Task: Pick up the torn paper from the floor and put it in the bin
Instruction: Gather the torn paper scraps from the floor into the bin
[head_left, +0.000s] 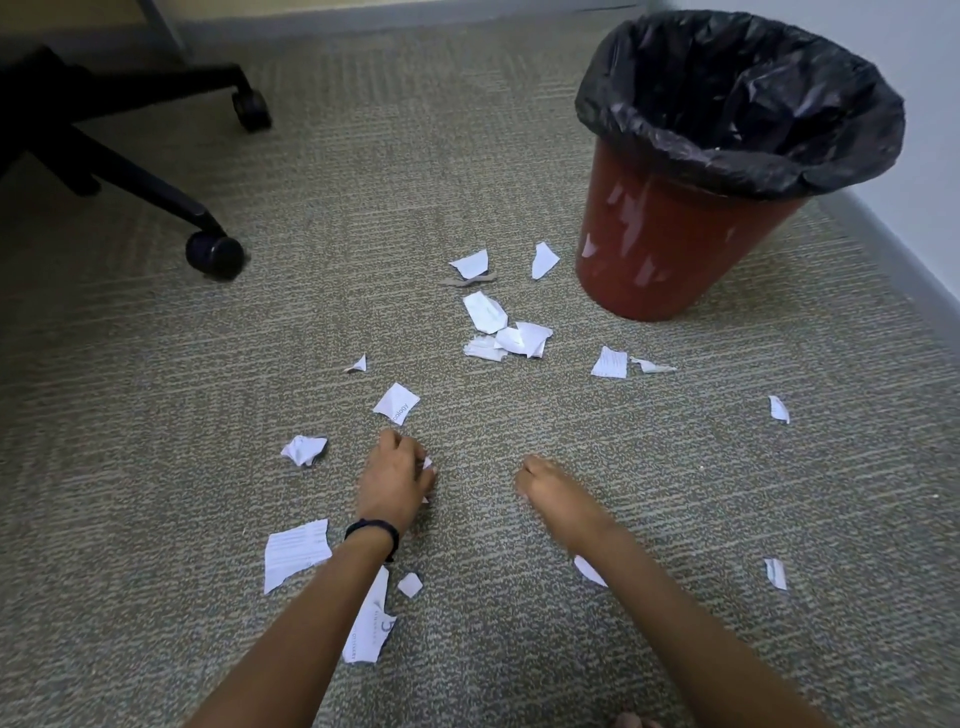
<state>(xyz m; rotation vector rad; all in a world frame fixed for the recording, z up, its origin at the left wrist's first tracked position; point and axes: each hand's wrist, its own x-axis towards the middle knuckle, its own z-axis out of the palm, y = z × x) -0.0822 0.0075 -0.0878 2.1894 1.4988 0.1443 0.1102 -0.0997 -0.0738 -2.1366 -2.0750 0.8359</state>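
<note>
Torn paper (296, 553) scattered over carpet floor (675, 467), nearest scraps beside forearms. Left hand (395, 483): fingers pinching small scrap (429, 464). Right hand (545, 486): blurred, fingers curled, contents unclear. Further scraps beyond, near red bin (654, 244). Chair base (130, 171) far left.

Text legible, item 1: I read "cology" on one scrap (396, 404); item 2: lower scrap (370, 631), large mark like "5", small print beyond my reading.
</note>
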